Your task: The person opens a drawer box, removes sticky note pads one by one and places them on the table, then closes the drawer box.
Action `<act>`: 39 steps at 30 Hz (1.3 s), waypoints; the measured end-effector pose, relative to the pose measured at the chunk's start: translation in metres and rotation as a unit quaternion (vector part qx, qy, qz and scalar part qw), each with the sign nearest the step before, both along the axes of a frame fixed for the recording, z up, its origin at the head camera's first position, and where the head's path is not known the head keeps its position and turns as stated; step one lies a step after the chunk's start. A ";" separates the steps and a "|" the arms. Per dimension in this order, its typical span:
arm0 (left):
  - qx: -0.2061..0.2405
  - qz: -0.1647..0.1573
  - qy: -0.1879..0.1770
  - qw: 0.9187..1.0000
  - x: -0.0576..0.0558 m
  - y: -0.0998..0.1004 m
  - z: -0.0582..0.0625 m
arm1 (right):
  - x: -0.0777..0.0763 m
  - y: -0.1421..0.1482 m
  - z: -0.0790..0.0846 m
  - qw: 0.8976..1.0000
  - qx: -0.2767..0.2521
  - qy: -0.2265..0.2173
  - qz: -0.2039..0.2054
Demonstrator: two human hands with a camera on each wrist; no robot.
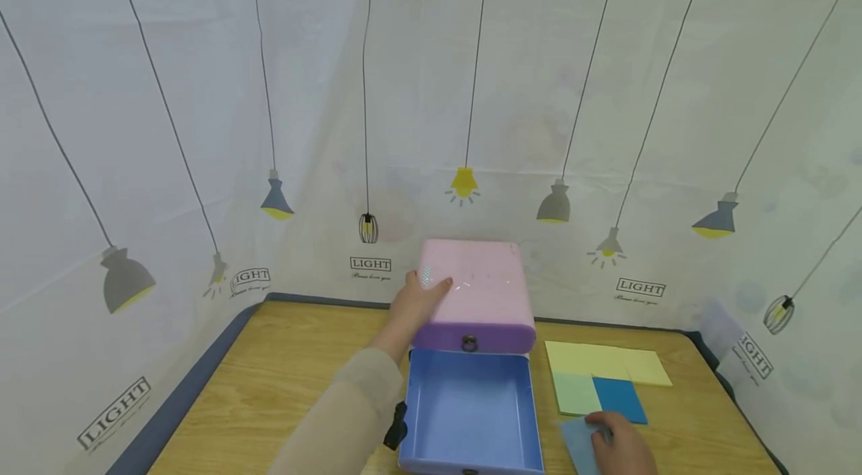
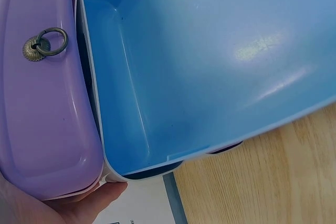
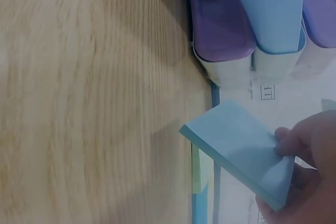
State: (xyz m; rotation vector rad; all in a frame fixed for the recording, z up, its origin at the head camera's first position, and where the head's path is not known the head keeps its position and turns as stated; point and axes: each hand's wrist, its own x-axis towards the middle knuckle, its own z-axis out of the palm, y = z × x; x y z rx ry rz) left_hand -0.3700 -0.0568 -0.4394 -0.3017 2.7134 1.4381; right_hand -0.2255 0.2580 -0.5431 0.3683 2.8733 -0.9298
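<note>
A small drawer box [image 1: 474,280] with a pink top and purple drawer fronts stands against the back cloth. Its light blue drawer [image 1: 471,411] is pulled far out, and nothing lies inside. My left hand [image 1: 414,307] holds the box's upper left edge, thumb on top; in the left wrist view its fingers [image 2: 105,198] lie beside the purple front [image 2: 47,98] with its ring pull. To the right of the drawer, my right hand [image 1: 626,445] pinches a light blue sticky note pad [image 3: 241,150] by one edge, tilted above the table.
Beyond the right hand, yellow [image 1: 586,357], pale green [image 1: 575,393] and dark blue [image 1: 619,399] sticky note pads lie together on the wooden table [image 1: 303,355]. A black bow-like thing [image 1: 396,426] sits by the drawer's left side. A lamp-printed cloth [image 1: 431,86] surrounds the table.
</note>
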 end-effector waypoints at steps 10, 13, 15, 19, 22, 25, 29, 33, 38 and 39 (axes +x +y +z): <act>0.004 -0.001 -0.001 1.000 -0.001 0.000 -0.001 | -0.007 0.027 -0.010 0.999 -0.004 -0.041 -0.003; 0.002 -0.002 -0.003 1.000 0.000 0.000 0.000 | -0.008 0.033 -0.014 0.999 -0.005 -0.054 -0.001; 0.000 -0.003 -0.004 1.000 0.000 0.000 0.000 | -0.009 0.037 -0.017 0.998 -0.006 -0.065 -0.005; -0.002 -0.002 -0.005 1.000 0.001 0.000 0.001 | -0.010 0.044 -0.023 0.997 -0.003 -0.076 -0.009; -0.003 -0.002 -0.005 1.000 0.001 0.000 0.002 | -0.012 0.048 -0.027 0.996 0.001 -0.085 -0.012; -0.002 -0.001 -0.007 1.000 0.001 0.000 0.002 | -0.014 0.053 -0.029 0.995 0.001 -0.102 -0.013; 0.001 -0.002 -0.007 1.000 0.000 0.000 0.001 | -0.018 0.061 -0.032 0.993 0.006 -0.118 0.007; 0.000 -0.001 -0.006 1.000 -0.001 0.001 0.001 | -0.021 0.068 -0.036 0.991 0.014 -0.129 0.027; -0.001 0.000 0.000 1.000 -0.001 0.001 0.001 | -0.017 0.068 -0.039 0.991 0.039 -0.130 0.017; -0.002 0.000 0.000 1.000 -0.001 0.001 0.001 | -0.015 0.067 -0.039 0.990 0.044 -0.131 0.012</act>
